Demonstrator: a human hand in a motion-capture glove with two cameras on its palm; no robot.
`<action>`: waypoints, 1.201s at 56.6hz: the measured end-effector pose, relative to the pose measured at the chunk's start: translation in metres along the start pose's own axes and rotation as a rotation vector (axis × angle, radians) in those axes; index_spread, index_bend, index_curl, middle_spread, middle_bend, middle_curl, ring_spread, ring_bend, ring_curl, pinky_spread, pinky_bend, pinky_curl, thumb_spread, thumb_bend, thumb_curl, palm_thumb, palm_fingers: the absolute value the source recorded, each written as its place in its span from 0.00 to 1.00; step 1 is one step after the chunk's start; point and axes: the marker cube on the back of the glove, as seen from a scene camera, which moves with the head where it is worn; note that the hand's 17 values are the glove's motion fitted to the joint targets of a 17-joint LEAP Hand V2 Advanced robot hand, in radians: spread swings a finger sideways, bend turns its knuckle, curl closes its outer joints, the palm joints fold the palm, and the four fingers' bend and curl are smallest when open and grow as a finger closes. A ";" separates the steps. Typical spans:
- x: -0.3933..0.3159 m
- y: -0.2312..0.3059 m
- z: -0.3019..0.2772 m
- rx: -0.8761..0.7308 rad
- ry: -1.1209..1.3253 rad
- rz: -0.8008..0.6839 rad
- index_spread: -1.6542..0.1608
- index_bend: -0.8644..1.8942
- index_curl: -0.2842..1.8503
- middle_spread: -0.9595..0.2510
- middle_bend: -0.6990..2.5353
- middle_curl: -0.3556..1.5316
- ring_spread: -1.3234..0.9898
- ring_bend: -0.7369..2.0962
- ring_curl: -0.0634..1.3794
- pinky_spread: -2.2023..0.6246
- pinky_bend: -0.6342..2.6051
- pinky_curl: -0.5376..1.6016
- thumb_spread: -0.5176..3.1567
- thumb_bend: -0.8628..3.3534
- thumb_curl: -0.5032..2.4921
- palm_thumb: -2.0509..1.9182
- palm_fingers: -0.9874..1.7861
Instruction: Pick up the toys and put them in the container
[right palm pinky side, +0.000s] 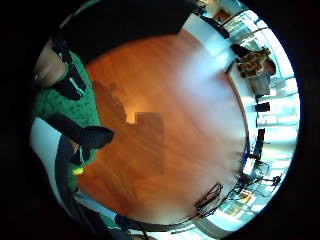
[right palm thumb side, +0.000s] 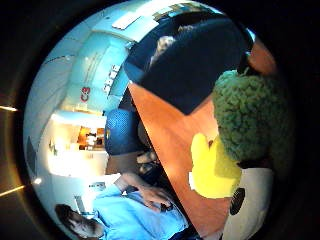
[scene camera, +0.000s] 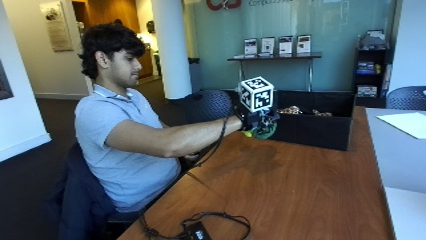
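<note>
One toy is what I have in the glove right now: green and fuzzy with yellow and white parts, held up off the table, centre of the outside view. My fingers curl round it; the thumb-side palm view shows the green nap filling the right of the frame, with the yellow and white pieces below it, all close against the palm. The little-finger view shows the same green fuzz at the left edge beside my black fingertips, and bare wood under them.

Nearest me in the outside view, low in the frame, a black cable lies coiled on the table edge. My arm reaches across above the wood, and the toy hangs just short of the bin, a black open-topped box sitting further along the table, right of centre. Inside it I can make out something tan and lumpy near the left end and a second small shape further right; I cannot tell what either is.
</note>
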 end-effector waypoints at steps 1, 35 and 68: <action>0.000 -0.003 -0.007 0.010 -0.001 0.008 0.77 0.37 0.21 0.76 0.32 0.38 0.49 0.61 0.37 0.65 0.59 0.44 0.57 0.35 0.34 0.71 0.66; -0.085 -0.143 -0.130 0.183 0.026 0.049 0.78 0.37 0.21 0.77 0.30 0.43 0.49 0.60 0.38 0.64 0.59 0.45 0.57 0.37 0.36 0.72 0.65; -0.050 -0.157 -0.109 0.096 0.084 0.154 0.74 0.41 0.25 0.82 0.25 0.36 0.56 0.37 0.23 0.77 0.53 0.40 0.55 0.27 0.27 0.51 0.31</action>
